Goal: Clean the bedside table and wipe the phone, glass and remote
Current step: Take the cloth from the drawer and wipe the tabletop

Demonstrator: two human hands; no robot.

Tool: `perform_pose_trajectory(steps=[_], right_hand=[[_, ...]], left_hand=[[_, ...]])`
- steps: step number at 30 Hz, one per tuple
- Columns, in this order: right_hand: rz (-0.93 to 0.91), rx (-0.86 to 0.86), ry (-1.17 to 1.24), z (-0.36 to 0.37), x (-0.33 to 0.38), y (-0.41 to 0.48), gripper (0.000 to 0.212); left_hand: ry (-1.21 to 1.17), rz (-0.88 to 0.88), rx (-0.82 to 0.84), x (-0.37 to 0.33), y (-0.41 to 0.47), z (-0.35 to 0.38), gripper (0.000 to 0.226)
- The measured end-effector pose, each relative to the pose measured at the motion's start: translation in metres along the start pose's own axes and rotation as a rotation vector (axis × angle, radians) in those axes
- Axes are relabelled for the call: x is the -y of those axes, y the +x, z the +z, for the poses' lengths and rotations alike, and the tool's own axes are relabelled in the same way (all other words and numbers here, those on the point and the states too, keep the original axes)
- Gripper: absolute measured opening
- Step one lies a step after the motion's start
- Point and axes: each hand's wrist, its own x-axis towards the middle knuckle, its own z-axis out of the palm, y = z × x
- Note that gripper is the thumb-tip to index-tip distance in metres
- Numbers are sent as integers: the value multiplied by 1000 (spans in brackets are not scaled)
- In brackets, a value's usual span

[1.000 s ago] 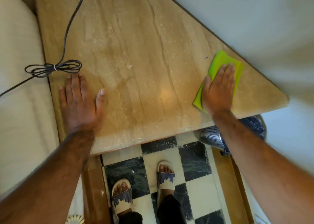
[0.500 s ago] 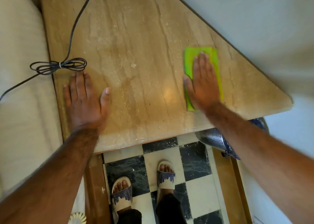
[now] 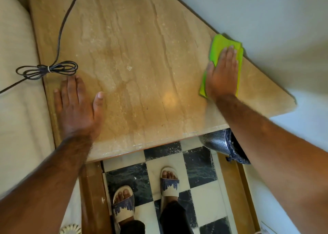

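Flat Hands on the Stone Desk

The desk (image 3: 142,65), a tan stone slab cut at an angle along the pale wall (image 3: 266,17), filled most of the view. A cream bed (image 3: 16,95) lay along its left side. Below its front edge ran a black-and-white checked floor (image 3: 200,164), where two feet in sandals (image 3: 169,182) stood. A perforated metal bin (image 3: 218,142) sat under the desk's right end. The left hand (image 3: 78,107) rested palm down near the desk's left edge, its grip wide, fingers spread and holding nothing. The right hand (image 3: 221,74) pressed flat on a green cloth (image 3: 223,44) at the desk's far right edge, against the wall, fingers straight rather than curled around it. A dark cable (image 3: 47,68), bundled and tied, lay over the desk's left edge onto the bed
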Motion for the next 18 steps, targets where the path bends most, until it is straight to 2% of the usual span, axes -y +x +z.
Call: perform_pose_trajectory(steps=[5, 8, 10, 11, 15, 18], right_hand=[[346, -17, 21, -8, -74, -68, 69], [544, -4, 52, -7, -65, -73, 69], [593, -10, 71, -4, -34, -73, 70], [526, -21, 80, -2, -15, -74, 70], [9, 13, 11, 13, 37, -85, 68], [-99, 19, -34, 7, 32, -55, 69]], left_hand=[[-2, 3, -1, -2, -1, -2, 80], [11, -8, -1, -3, -1, -2, 82], [12, -9, 13, -4, -1, -3, 82], [13, -11, 14, -5, -1, -3, 82], [11, -13, 5, -5, -1, -3, 82], [22, -1, 2, -4, -1, -2, 82]])
